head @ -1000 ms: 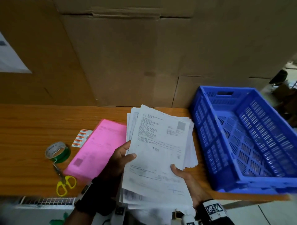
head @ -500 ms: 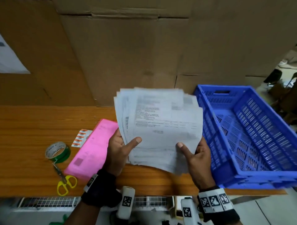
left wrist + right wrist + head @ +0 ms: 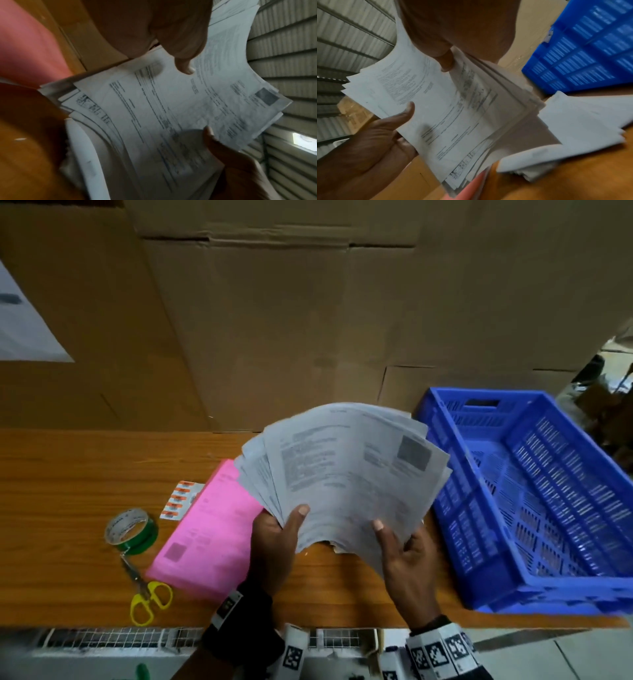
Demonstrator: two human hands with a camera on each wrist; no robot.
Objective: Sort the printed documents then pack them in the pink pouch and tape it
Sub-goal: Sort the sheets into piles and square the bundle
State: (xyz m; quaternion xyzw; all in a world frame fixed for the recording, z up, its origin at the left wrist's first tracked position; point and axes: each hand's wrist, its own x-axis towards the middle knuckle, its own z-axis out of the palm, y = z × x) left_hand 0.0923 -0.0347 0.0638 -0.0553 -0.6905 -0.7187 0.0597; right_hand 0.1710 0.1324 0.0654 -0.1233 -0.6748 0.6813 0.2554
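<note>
A stack of printed documents (image 3: 346, 474) is held up over the table, fanned out and leaning right. My left hand (image 3: 284, 529) grips its lower left edge, thumb on the top sheet. My right hand (image 3: 390, 539) grips the lower right edge, thumb also on top. The left wrist view shows the documents (image 3: 154, 115) with both thumbs on them. The right wrist view shows the documents (image 3: 436, 108) too, blurred. The pink pouch (image 3: 209, 525) lies flat on the wooden table (image 3: 68, 474), left of my hands. A green tape roll (image 3: 132, 530) sits to its left.
Yellow-handled scissors (image 3: 147, 594) lie below the tape near the table's front edge. A small sheet of orange labels (image 3: 181, 499) lies beside the pouch. A blue plastic crate (image 3: 534, 498) stands at the right. Cardboard boxes (image 3: 274, 320) wall off the back.
Both hands have lifted the stack from low near my body to up over the table. The sheets have fanned out and swung to the right.
</note>
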